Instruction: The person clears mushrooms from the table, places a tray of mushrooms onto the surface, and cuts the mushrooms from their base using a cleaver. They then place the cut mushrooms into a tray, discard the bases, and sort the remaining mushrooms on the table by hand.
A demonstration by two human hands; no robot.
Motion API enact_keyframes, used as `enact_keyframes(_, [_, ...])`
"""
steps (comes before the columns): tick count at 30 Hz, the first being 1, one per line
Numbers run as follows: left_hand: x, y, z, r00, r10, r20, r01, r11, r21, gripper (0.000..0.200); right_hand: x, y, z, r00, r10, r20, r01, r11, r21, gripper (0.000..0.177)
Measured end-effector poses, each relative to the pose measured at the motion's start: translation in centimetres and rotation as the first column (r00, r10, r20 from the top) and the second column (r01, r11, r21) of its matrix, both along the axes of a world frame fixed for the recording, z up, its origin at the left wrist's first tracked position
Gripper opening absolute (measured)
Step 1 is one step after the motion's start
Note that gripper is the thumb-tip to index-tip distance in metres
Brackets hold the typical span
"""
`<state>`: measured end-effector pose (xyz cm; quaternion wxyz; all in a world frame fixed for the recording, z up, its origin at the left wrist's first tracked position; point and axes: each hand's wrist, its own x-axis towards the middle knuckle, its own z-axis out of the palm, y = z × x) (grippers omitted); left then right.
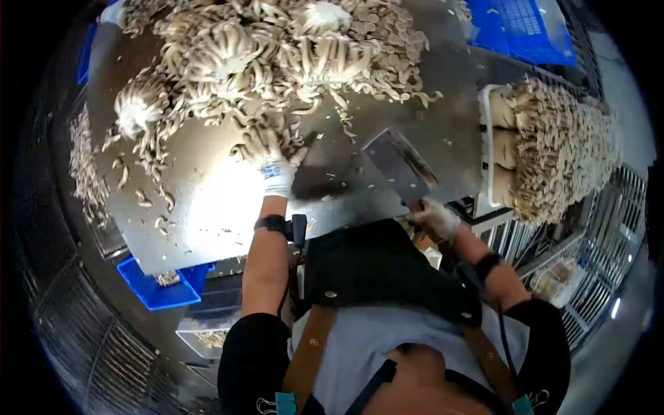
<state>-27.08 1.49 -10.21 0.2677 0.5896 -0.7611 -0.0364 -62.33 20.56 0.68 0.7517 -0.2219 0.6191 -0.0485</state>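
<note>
My left hand (270, 151), in a white glove, reaches over the metal table with its fingers spread. Its fingertips are at the near edge of a big pile of mushrooms (228, 59), made up of whole clusters and loose stems. Whether the fingertips touch any mushrooms is hard to make out. My right hand (439, 221), also gloved, is closed around the handle of a cleaver (400, 164). The cleaver's broad blade extends over the table's near right part, apart from the pile.
A white crate (485, 149) packed with uncut mushroom clusters (564, 149) stands at the table's right side. Blue crates (522, 31) (159, 294) are at the far right and below the near left edge. Mushroom scraps (162, 200) are scattered across the metal table (176, 238).
</note>
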Motion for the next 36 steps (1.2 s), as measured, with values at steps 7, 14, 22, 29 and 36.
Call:
enact_keyframes(7, [12.9, 5.7, -0.1, 0.424, 0.858, 0.290, -0.904, 0.381, 0.195, 0.091, -7.6, 8.4, -5.2, 0.797, -0.604, -0.016, 0.544, 0.729, -0.415, 0.054])
enact_keyframes(14, [7.8, 18.3, -1.9, 0.811, 0.548, 0.203, -0.577, 0.695, 0.429, 0.122, -15.4, -3.0, -13.7, 0.415, -0.061, -0.908, -0.318, 0.925, -0.207, 0.053])
enact_keyframes(22, [-4.6, 10.8, -2.7, 0.992, 0.104, 0.070, -0.117, 0.972, 0.204, 0.119, -12.8, -21.9, -14.2, 0.396, 0.051, -0.917, -0.164, 0.986, -0.016, 0.051])
enact_keyframes(29, [-6.9, -5.0, -0.6, 0.970, 0.170, 0.175, -0.207, 0.954, 0.215, 0.094, -4.4, -35.0, -12.1, 0.326, 0.198, -0.925, -0.734, 0.669, -0.115, 0.059])
enact_keyframes(36, [-1.9, -12.3, 1.4, 0.890, 0.216, 0.401, -0.325, 0.918, 0.226, 0.096, 9.1, -40.3, -10.6, 0.545, -0.037, -0.838, -0.711, 0.509, -0.485, 0.066])
